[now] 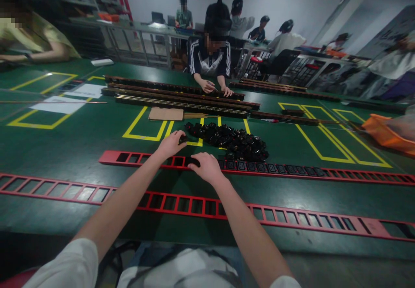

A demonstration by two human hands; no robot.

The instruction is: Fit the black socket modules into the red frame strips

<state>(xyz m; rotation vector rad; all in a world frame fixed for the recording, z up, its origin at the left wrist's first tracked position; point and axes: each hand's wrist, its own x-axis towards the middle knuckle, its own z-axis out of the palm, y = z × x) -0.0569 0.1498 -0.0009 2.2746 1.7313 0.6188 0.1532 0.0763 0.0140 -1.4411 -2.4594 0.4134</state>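
Overall, the green worktable [81,143] took up most of the area before me. Two long red slotted strips lay across it, roughly parallel. The near strip [204,206] passed beneath both forearms, and its openings showed no inserts. Beyond it, the far strip [259,174] carried a row of black power sockets [251,166], seated side by side to the right of the wearer's hands; several openings at its left end were unfilled.

Across the table, a co-worker [210,59] in a striped jacket leaned over long dark rails [181,100]. Just behind the far strip, a loose heap of black sockets [233,139] was spread over the yellow tape markings.

Left hand [170,144]: above the far edge of that strip, near the heap; fingers bent, narrow gap, a small dark piece [183,139] at the fingertips. Grip on it could not be told. Right hand [207,167]: over the strip, at the left end of the socket row; fingers curled, contents hidden from view.
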